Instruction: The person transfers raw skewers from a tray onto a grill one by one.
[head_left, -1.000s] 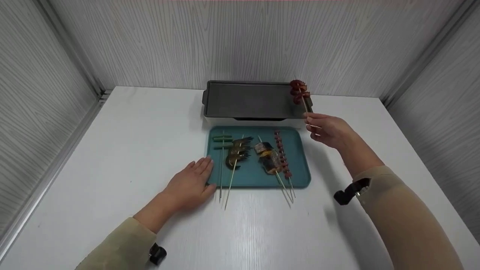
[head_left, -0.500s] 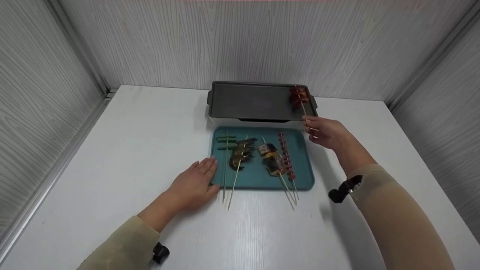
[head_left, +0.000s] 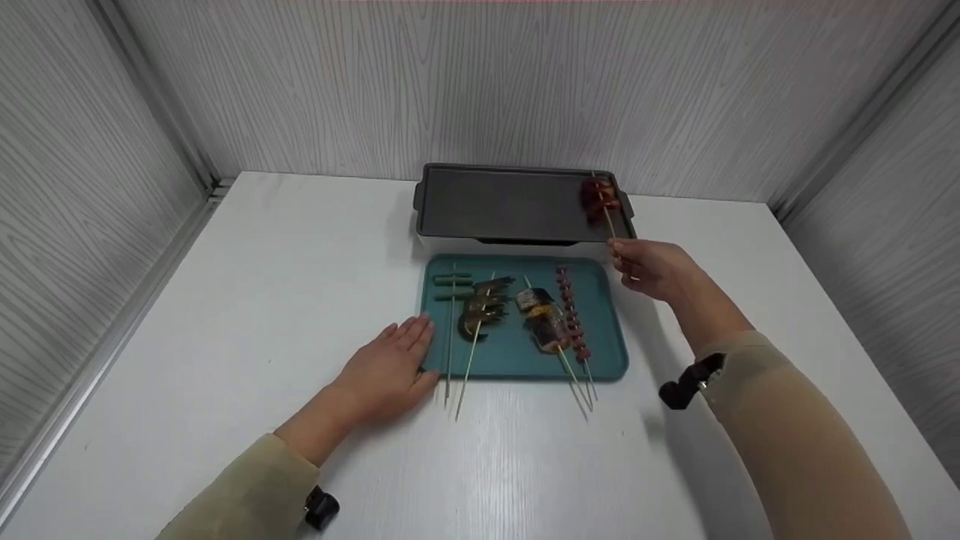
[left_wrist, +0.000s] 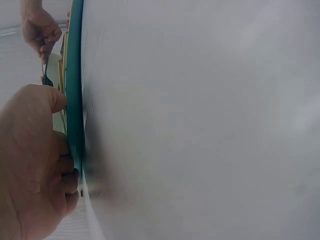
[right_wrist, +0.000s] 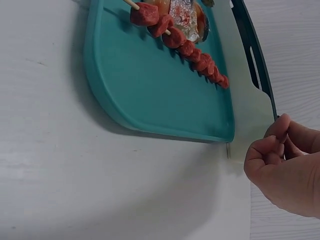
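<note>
My right hand (head_left: 651,268) pinches the bare stick end of a skewer with dark red pieces (head_left: 598,199). Those pieces are over the right end of a black griddle (head_left: 510,202); whether they touch its surface I cannot tell. At the left edge of a teal tray (head_left: 510,360) my left hand (head_left: 386,371) lies with straight fingers touching the rim. On the tray are a skewer of green pieces (head_left: 453,280), a shrimp skewer (head_left: 480,311), a skewer of fish chunks (head_left: 546,321) and a thin skewer of small red pieces (right_wrist: 187,47).
The griddle sits on a white base (head_left: 450,245) right behind the tray. Stick ends overhang the tray's front edge. A pale wood-grain panel (head_left: 337,90) stands behind the white table (head_left: 262,300), with more panels on both sides.
The right hand has lowered the dark red skewer from above the griddle's right end to close over its surface, then shifted slightly. The left hand stays at the tray's edge.
</note>
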